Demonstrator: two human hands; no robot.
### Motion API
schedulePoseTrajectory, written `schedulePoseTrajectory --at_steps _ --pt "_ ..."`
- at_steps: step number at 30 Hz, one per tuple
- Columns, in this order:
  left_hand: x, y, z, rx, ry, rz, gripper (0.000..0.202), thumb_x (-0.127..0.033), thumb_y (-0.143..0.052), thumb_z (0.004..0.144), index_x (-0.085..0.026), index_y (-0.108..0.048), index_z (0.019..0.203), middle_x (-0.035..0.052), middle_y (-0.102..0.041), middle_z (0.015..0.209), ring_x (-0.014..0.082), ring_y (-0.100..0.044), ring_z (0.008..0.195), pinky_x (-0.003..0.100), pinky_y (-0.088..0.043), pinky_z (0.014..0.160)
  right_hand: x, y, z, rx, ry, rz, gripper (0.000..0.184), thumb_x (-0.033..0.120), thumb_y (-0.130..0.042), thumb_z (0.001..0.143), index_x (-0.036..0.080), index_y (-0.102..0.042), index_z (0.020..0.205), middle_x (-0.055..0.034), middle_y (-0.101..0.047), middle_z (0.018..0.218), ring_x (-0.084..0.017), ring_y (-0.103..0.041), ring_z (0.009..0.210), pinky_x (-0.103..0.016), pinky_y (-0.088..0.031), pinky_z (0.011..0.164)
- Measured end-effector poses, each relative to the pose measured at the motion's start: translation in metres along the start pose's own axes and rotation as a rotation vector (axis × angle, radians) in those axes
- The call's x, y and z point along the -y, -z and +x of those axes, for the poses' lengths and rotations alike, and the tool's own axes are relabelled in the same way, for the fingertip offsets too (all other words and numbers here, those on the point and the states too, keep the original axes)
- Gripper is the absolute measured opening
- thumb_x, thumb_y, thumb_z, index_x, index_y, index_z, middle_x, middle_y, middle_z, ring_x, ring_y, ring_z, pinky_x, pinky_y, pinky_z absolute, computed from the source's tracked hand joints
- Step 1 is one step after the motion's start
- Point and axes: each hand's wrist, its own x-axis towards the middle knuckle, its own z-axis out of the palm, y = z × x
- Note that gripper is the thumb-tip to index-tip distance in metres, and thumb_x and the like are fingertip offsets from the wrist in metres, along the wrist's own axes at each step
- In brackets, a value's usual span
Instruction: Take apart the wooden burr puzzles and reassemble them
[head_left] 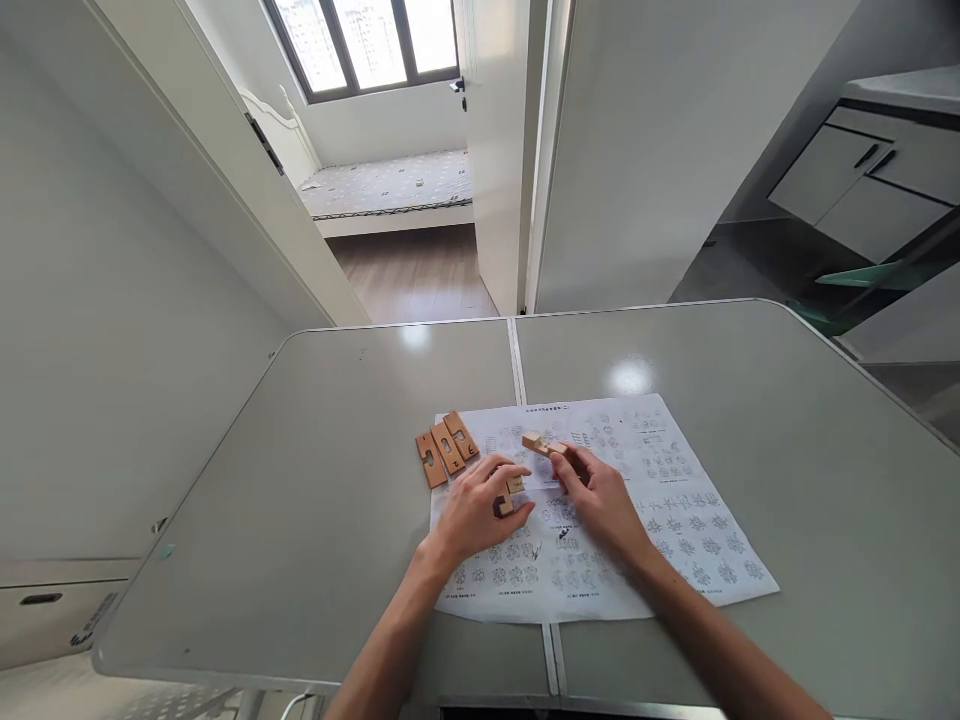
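Note:
My left hand (480,505) is curled around a small notched wooden puzzle piece (511,493), held just above a white printed instruction sheet (675,500). My right hand (596,490) pinches another light wooden piece (541,444) at its fingertips, a little farther out on the sheet. Three flat wooden puzzle pieces (445,448) with slots lie side by side at the sheet's far left corner, just beyond my left hand.
The sheet lies on a grey folding table (322,480) with a seam down its middle. Beyond the table an open doorway (405,260) leads to a room with a window. Cabinets (862,180) stand at the right, a wall at the left.

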Motion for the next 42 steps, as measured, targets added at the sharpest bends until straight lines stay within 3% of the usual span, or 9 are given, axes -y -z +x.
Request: schedulePoseTrajectory --at_steps 3,5,10,16,20,24,27,33,42 --pt "0.001 0.001 -0.002 -0.016 0.006 -0.095 0.030 -0.024 -0.067 0.092 -0.026 -0.064 0.121 0.0051 -0.072 0.115 0.0215 -0.071 0.099 0.033 -0.056 0.088 0.001 -0.004 0.007 0.240 0.055 0.123 0.045 0.043 -0.058 0.103 0.024 -0.057 0.143 -0.0121 -0.073 0.128 -0.023 -0.072 0.097 -0.037 -0.060 0.081" --pt "0.002 0.002 -0.003 -0.057 0.054 -0.161 0.023 -0.025 -0.068 0.093 -0.024 -0.067 0.115 0.0036 -0.074 0.107 0.0195 -0.071 0.094 0.031 -0.055 0.087 0.000 -0.005 0.008 0.235 0.056 0.138 0.043 0.041 -0.058 0.103 0.025 -0.056 0.143 -0.0125 -0.070 0.134 -0.023 -0.072 0.102 -0.039 -0.059 0.087" --pt "0.002 0.003 0.000 -0.120 0.316 -0.350 0.029 -0.043 -0.061 0.101 -0.021 -0.070 0.117 0.0030 -0.073 0.092 0.0163 -0.065 0.076 0.027 -0.053 0.072 0.004 -0.004 0.003 0.204 0.072 0.102 0.031 0.047 -0.052 0.106 0.021 -0.065 0.117 -0.0079 -0.076 0.099 -0.020 -0.071 0.082 -0.033 -0.056 0.073" --pt "0.001 0.001 -0.001 -0.001 0.241 -0.718 0.049 -0.043 -0.051 0.106 -0.026 -0.048 0.152 0.0109 -0.068 0.125 0.0230 -0.066 0.111 0.034 -0.056 0.092 0.009 -0.011 -0.005 0.300 0.099 -0.084 0.029 0.051 -0.062 0.100 0.022 -0.060 0.102 0.0018 -0.065 0.070 -0.015 -0.056 0.055 -0.028 -0.044 0.054" --pt "0.000 0.000 -0.001 -0.044 0.273 -0.821 0.058 -0.041 -0.064 0.100 -0.027 -0.043 0.152 0.0125 -0.063 0.132 0.0216 -0.068 0.109 0.030 -0.056 0.087 0.007 -0.012 -0.005 0.278 0.084 0.009 0.028 0.050 -0.054 0.105 0.022 -0.060 0.107 -0.0004 -0.069 0.075 -0.017 -0.062 0.061 -0.029 -0.047 0.058" --pt "-0.002 0.003 0.003 0.069 0.301 -0.788 0.033 -0.047 -0.053 0.105 -0.017 -0.063 0.117 0.0047 -0.068 0.089 0.0138 -0.063 0.072 0.024 -0.050 0.064 0.005 -0.011 -0.007 0.201 0.079 0.051 0.030 0.050 -0.054 0.105 0.022 -0.060 0.111 -0.0006 -0.068 0.074 -0.018 -0.063 0.062 -0.030 -0.048 0.061" --pt "-0.004 0.005 0.003 0.123 0.306 -0.746 0.034 -0.047 -0.048 0.107 -0.017 -0.061 0.100 -0.0001 -0.063 0.074 0.0104 -0.054 0.057 0.023 -0.045 0.058 0.003 -0.012 -0.008 0.152 0.092 0.000 0.030 0.050 -0.057 0.103 0.022 -0.061 0.112 -0.0003 -0.065 0.074 -0.018 -0.060 0.063 -0.029 -0.045 0.058" --pt "-0.004 0.001 0.000 0.050 0.283 -0.545 0.032 -0.041 -0.047 0.107 -0.020 -0.053 0.084 -0.0018 -0.060 0.069 0.0107 -0.053 0.060 0.022 -0.043 0.061 0.002 -0.010 -0.009 0.191 0.076 -0.020 0.032 0.051 -0.056 0.103 0.021 -0.063 0.103 -0.0011 -0.067 0.077 -0.017 -0.052 0.063 -0.028 -0.040 0.060" --pt "-0.007 0.003 0.000 0.053 0.176 -0.415 0.033 -0.039 -0.042 0.109 -0.020 -0.053 0.084 -0.0004 -0.062 0.073 0.0118 -0.052 0.063 0.024 -0.041 0.063 0.008 -0.001 -0.007 0.329 0.030 0.031 0.037 0.053 -0.049 0.106 0.021 -0.059 0.090 0.0038 -0.043 0.072 -0.014 -0.038 0.062 -0.027 -0.031 0.057"
